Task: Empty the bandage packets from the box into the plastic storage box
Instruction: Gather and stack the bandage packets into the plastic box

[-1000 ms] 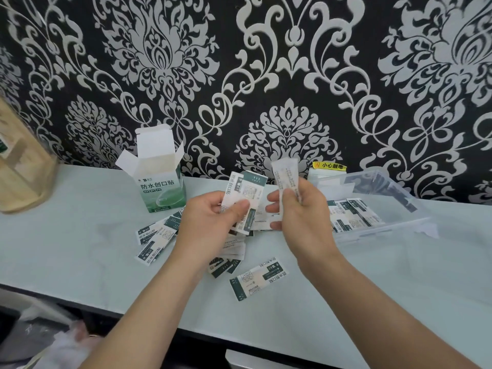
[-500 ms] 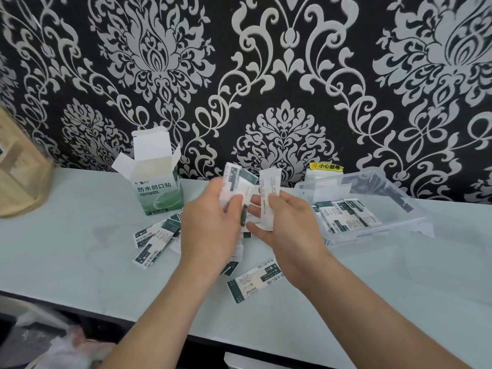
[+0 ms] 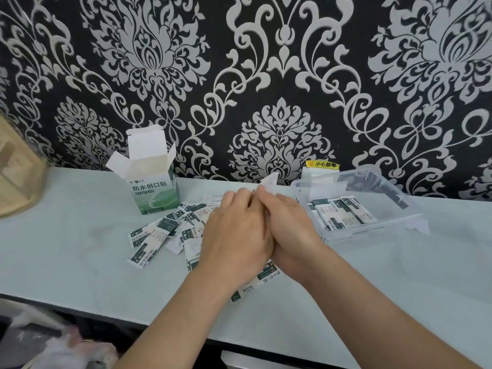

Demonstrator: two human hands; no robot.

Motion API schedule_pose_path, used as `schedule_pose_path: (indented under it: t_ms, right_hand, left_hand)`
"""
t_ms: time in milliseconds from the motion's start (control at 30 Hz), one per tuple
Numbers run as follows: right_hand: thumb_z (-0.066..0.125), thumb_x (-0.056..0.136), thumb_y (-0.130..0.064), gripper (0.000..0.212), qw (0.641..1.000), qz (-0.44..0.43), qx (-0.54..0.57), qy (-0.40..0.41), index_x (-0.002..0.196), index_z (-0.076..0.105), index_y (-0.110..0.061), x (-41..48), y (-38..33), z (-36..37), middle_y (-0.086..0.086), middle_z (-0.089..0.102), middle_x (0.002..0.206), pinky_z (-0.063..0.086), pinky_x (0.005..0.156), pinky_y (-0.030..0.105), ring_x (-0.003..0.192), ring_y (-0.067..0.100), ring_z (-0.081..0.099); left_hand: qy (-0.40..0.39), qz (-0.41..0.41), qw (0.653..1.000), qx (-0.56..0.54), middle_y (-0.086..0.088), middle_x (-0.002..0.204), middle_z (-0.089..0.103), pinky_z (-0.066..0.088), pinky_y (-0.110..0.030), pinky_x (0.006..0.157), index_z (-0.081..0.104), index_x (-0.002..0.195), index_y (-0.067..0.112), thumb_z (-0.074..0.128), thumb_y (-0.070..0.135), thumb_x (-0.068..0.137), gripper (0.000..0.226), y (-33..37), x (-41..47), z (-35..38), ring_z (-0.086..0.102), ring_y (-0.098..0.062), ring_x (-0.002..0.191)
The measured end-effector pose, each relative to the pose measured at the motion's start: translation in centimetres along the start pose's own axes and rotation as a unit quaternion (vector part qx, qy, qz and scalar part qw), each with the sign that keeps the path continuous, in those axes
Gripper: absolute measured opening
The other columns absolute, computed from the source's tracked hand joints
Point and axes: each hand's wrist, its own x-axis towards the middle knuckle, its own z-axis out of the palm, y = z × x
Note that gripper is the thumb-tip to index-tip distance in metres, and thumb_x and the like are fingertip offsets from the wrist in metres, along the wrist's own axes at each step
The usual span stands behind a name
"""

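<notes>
The person's left hand [image 3: 234, 230] and right hand [image 3: 290, 230] meet palm to palm above the pale tabletop [image 3: 80, 249], pressed together side by side. Out of the top of that joined grip pokes the white corner of a bandage packet [image 3: 269, 182], pinched between the fingertips of both hands; how many packets are clasped inside cannot be told, since the backs of the hands hide them.

Just left of the grip and partly under the left hand, a loose scatter of packets [image 3: 159, 233] lies flat on the table, overlapping one another. One more single packet [image 3: 255, 284] lies below the grip, near the wrists, half covered by them.

Beyond the scatter, farther left and back from the grip, the cardboard bandage box [image 3: 154, 190] stands upright with its flaps open. To the right of the grip, close by the right hand, sits the clear plastic storage box [image 3: 372, 230], lidless, with several packets inside [image 3: 340, 213] lying flat on its floor.
</notes>
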Motion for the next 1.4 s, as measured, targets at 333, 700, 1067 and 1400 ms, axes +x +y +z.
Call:
schedule_pose_path:
  t_ms: [333,700,1067,1400]
  right_hand:
    - [0.051,0.094,-0.008,0.007,0.993,0.046,-0.1,-0.044,0.089,0.052,-0.004,0.7,-0.7,-1.3,0.005,0.054,0.056,0.034,0.041,0.021,0.045,0.014,0.043]
    - [0.046,0.097,-0.007,0.017,0.97,0.025,-0.214,-0.112,0.1,0.062,-0.009,0.7,-0.5,-1.5,0.003,0.051,0.063,0.05,0.061,0.03,0.058,0.016,0.056]
    - [0.044,0.1,-0.025,0.016,0.867,-0.004,-0.492,-0.08,0.091,0.054,-0.016,2.0,1.4,-1.7,0.001,0.048,0.068,0.036,0.05,0.024,0.052,0.014,0.044]
    - [0.072,0.081,-0.027,0.023,0.782,-0.049,-0.616,-0.076,0.098,0.063,-0.014,1.6,2.2,-1.2,-0.002,0.06,0.082,0.047,0.063,0.024,0.075,0.018,0.059]
  left_hand:
    - [-0.138,0.008,0.942,-0.306,0.04,0.147,-0.01,0.022,-0.024,0.115,-0.008,0.144,0.057,0.084,0.039,0.065,0.123,-2.0,-0.3,-0.8,-0.007,0.005,0.143]
    - [-0.13,-0.005,0.943,-0.305,0.027,0.132,0.024,0.037,-0.019,0.101,0.03,0.135,0.057,0.087,0.039,0.061,0.096,-4.6,0.1,-0.3,0.033,-0.001,0.129]
    - [-0.246,-0.148,0.956,-0.06,0.011,0.1,0.05,0.045,-0.029,0.078,0.054,0.108,0.039,0.083,0.04,0.071,0.047,-9.5,-0.6,-0.7,0.052,-0.012,0.091]
    - [-0.251,-0.098,0.962,-0.042,0.017,0.085,0.061,0.051,-0.029,0.079,0.058,0.084,0.034,0.071,0.02,0.073,0.022,-8.9,-0.8,-1.8,0.058,-0.008,0.085]
